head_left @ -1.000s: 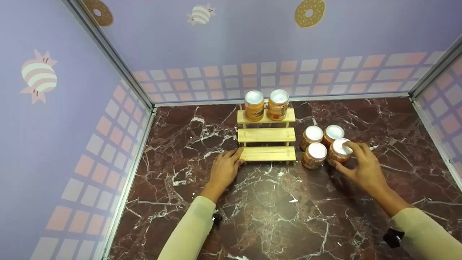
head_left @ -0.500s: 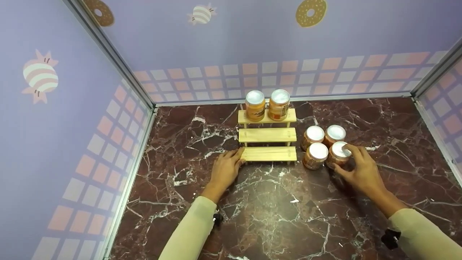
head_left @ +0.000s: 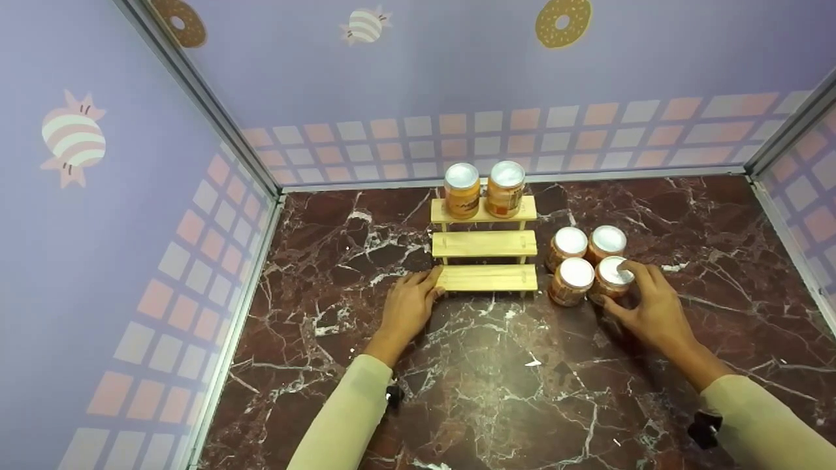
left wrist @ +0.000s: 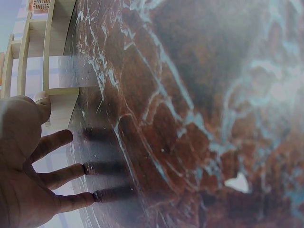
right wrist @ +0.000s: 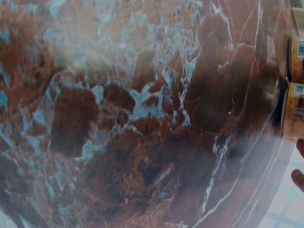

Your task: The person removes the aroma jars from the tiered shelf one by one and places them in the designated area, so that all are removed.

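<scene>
My left hand (head_left: 406, 310) holds the left end of the lowest step of a three-tier wooden stand (head_left: 486, 279), its thumb at the step's edge. In the left wrist view, the other fingers of the left hand (left wrist: 21, 161) reach down to the tabletop. To the right of the stand, my right hand (head_left: 656, 310) grips an upright jar (head_left: 612, 287) with a white lid and orange-brown sides, thumb on the near side and a finger at the lid. That jar is front right in a tight cluster with a front-left jar (head_left: 572, 282) and two rear jars (head_left: 607, 243).
Two similar jars (head_left: 462, 190) stand side by side on the top step. Dark red marbled tabletop (head_left: 496, 391) surrounds the stand. Purple walls (head_left: 405, 78) with checks and sweets patterns enclose the back and sides.
The gripped jar has shifted slightly left and towards me, settling by the others; my right hand has moved with it. My left hand stays at the stand.
</scene>
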`<act>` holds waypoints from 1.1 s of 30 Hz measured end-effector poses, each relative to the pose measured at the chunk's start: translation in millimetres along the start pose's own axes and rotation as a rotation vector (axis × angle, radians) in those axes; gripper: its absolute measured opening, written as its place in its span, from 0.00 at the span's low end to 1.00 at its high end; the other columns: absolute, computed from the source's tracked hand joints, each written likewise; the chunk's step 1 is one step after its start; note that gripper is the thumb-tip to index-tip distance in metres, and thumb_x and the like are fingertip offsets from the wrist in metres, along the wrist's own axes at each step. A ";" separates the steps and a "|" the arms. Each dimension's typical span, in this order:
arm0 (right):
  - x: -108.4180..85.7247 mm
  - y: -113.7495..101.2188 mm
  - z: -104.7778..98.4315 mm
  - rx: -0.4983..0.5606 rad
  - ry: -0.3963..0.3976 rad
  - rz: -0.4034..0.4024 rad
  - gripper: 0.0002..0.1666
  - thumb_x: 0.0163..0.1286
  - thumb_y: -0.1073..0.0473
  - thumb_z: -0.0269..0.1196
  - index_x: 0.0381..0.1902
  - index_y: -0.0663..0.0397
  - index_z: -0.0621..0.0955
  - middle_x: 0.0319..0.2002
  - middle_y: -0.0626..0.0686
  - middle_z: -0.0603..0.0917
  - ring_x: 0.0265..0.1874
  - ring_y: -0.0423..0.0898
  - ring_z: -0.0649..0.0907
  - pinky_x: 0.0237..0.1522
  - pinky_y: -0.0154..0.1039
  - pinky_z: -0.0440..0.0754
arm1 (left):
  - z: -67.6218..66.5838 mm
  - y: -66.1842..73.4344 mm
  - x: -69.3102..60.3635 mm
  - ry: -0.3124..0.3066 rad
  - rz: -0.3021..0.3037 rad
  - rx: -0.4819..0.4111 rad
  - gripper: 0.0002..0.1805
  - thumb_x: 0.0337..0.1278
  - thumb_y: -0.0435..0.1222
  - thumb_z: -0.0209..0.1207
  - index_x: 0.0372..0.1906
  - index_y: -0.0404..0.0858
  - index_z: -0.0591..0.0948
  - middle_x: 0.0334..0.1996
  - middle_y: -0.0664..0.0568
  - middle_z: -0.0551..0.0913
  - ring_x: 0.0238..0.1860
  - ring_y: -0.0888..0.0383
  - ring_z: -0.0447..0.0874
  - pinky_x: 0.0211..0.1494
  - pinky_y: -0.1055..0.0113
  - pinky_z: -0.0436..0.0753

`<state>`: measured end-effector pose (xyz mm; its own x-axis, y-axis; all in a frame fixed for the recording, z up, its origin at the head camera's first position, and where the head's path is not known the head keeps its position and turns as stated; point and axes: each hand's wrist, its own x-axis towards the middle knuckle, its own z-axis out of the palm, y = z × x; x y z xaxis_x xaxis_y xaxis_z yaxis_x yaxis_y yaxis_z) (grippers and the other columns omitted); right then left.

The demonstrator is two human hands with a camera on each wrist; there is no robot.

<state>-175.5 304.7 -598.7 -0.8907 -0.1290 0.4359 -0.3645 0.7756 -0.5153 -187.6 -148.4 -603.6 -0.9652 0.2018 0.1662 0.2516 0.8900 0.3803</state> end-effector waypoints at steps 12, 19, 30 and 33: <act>0.8 -0.2 1.5 0.017 -0.009 0.014 0.43 0.54 0.69 0.85 0.65 0.63 0.76 0.53 0.72 0.81 0.48 0.74 0.85 0.49 0.73 0.85 | 60.5 -50.3 11.9 0.077 0.040 0.017 0.32 0.81 0.64 0.50 0.82 0.65 0.74 0.65 0.48 0.90 0.68 0.36 0.85 0.67 0.31 0.86; 1.4 0.0 2.3 0.025 -0.013 0.024 0.43 0.55 0.69 0.85 0.65 0.64 0.75 0.54 0.73 0.81 0.51 0.76 0.85 0.54 0.75 0.84 | 60.6 -49.5 11.9 0.082 0.040 0.019 0.31 0.80 0.64 0.51 0.81 0.66 0.74 0.64 0.48 0.90 0.67 0.35 0.86 0.67 0.30 0.85; 1.7 0.4 2.1 0.018 -0.017 0.008 0.42 0.56 0.69 0.84 0.65 0.64 0.75 0.53 0.73 0.81 0.49 0.76 0.85 0.51 0.75 0.85 | 54.2 -44.1 10.4 0.068 0.044 0.011 0.31 0.83 0.61 0.52 0.82 0.62 0.74 0.63 0.47 0.90 0.69 0.33 0.85 0.66 0.29 0.86; 2.0 -0.3 1.9 0.020 -0.021 0.012 0.42 0.56 0.69 0.84 0.65 0.63 0.75 0.52 0.73 0.81 0.50 0.76 0.85 0.51 0.75 0.84 | 36.8 -31.6 6.5 0.065 0.056 0.045 0.30 0.83 0.59 0.53 0.81 0.58 0.75 0.61 0.46 0.90 0.67 0.36 0.86 0.65 0.32 0.87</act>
<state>-177.7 303.1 -599.1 -0.9005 -0.1329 0.4140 -0.3588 0.7648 -0.5351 -204.5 -160.2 -648.0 -0.9426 0.2266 0.2454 0.3006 0.8957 0.3276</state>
